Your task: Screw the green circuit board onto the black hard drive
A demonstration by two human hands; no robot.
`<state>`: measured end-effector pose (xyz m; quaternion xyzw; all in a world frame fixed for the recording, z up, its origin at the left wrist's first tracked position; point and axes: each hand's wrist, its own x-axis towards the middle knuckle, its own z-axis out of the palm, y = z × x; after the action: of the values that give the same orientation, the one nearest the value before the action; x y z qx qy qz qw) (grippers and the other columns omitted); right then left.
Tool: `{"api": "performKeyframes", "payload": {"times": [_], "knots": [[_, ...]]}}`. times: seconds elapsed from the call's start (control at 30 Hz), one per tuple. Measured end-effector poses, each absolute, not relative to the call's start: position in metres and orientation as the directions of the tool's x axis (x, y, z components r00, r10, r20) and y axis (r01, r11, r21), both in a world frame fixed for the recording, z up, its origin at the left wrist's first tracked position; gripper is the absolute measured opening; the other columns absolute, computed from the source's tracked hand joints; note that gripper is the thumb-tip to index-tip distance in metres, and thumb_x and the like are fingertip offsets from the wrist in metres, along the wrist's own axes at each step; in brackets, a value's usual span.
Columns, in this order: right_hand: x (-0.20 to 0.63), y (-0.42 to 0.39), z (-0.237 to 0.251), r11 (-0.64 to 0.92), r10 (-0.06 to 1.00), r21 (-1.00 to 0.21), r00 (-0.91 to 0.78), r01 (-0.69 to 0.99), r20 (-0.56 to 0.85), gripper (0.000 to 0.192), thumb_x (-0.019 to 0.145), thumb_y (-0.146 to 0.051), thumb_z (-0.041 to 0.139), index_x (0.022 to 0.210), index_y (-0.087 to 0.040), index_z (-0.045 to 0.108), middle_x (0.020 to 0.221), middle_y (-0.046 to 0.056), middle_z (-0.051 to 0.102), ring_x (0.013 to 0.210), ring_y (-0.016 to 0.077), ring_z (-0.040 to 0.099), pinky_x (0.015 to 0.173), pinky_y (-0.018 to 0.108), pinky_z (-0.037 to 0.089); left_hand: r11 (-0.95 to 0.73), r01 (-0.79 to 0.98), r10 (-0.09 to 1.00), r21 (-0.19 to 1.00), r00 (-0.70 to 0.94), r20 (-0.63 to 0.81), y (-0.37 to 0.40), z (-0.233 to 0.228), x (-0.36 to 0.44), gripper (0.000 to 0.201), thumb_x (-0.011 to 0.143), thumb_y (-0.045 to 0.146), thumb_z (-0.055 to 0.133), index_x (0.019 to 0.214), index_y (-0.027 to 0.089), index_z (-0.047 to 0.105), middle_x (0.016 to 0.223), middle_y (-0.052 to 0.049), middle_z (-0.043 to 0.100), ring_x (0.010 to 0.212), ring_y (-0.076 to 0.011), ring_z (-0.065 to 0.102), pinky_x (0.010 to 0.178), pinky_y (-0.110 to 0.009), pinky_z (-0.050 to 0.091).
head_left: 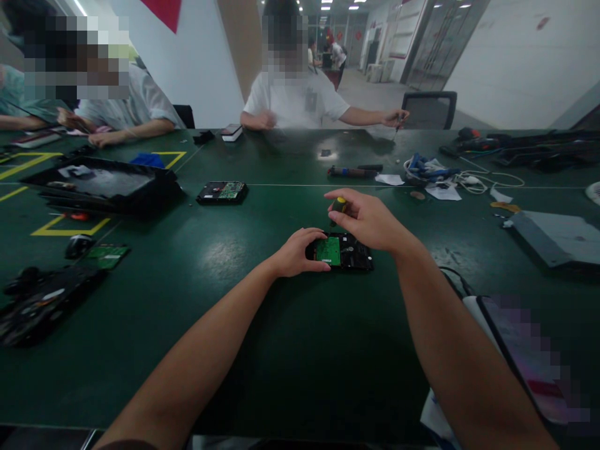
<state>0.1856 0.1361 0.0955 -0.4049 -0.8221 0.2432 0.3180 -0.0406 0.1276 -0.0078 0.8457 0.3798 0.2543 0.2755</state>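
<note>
A black hard drive (356,253) with a green circuit board facing up lies on the dark green table (262,350) in front of me. My left hand (300,253) grips its left end, thumb on the near edge and fingers on the far one. Over the drive, my right hand (368,219) is closed on a screwdriver (338,205) with a yellow and dark handle, held upright. The tip of the screwdriver is hard to make out against the drive. A second hard drive (222,192) rests farther off to the left.
Black trays (107,184) and dismantled parts (51,300) lie at left. Right are a phone (520,356), a grey metal box (557,237) and cables (473,180). A dark tool (351,172) lies beyond my hands. Across the table sits a person (297,103); others sit at left.
</note>
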Motion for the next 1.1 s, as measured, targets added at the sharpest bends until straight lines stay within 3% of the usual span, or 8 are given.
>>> {"api": "performKeyframes", "payload": {"times": [0.33, 0.57, 0.83, 1.1], "knots": [[0.184, 0.136, 0.095, 0.524, 0.835, -0.702, -0.455, 0.483, 0.310, 0.039, 0.098, -0.036, 0.060, 0.135, -0.025, 0.064, 0.119, 0.009, 0.071, 0.093, 0.0227, 0.067, 0.077, 0.037, 0.053, -0.568, 0.504, 0.781, 0.651, 0.578, 0.235, 0.128, -0.009, -0.040, 0.076, 0.074, 0.056, 0.085, 0.138, 0.025, 0.058, 0.148, -0.013, 0.056, 0.140, -0.0341, 0.051, 0.118, -0.054, 0.040], [0.186, 0.137, 0.095, 0.498, 0.842, -0.759, -0.443, 0.420, 0.307, 0.028, 0.094, -0.035, 0.065, 0.119, -0.024, 0.060, 0.118, 0.008, 0.070, 0.088, 0.0210, 0.066, 0.078, 0.038, 0.054, -0.564, 0.500, 0.780, 0.657, 0.584, 0.224, 0.128, -0.008, -0.040, 0.077, 0.074, 0.056, 0.085, 0.139, 0.025, 0.058, 0.149, -0.013, 0.055, 0.140, -0.0353, 0.050, 0.118, -0.055, 0.040], [0.187, 0.131, 0.105, 0.486, 0.815, -0.794, -0.517, 0.365, 0.261, 0.024, 0.095, -0.026, 0.060, 0.119, -0.023, 0.063, 0.096, 0.003, 0.069, 0.076, 0.0175, 0.067, 0.074, 0.036, 0.054, -0.575, 0.497, 0.775, 0.649, 0.586, 0.237, 0.128, -0.009, -0.040, 0.077, 0.075, 0.057, 0.084, 0.139, 0.023, 0.058, 0.149, -0.014, 0.056, 0.140, -0.0347, 0.050, 0.118, -0.054, 0.040], [0.188, 0.132, 0.104, 0.459, 0.841, -0.798, -0.481, 0.389, 0.250, 0.025, 0.093, -0.033, 0.065, 0.116, -0.021, 0.064, 0.095, 0.005, 0.071, 0.078, 0.0191, 0.068, 0.072, 0.035, 0.054, -0.580, 0.497, 0.772, 0.646, 0.589, 0.239, 0.128, -0.010, -0.040, 0.076, 0.075, 0.057, 0.084, 0.138, 0.024, 0.058, 0.148, -0.014, 0.056, 0.137, -0.0344, 0.052, 0.117, -0.053, 0.041]]}}
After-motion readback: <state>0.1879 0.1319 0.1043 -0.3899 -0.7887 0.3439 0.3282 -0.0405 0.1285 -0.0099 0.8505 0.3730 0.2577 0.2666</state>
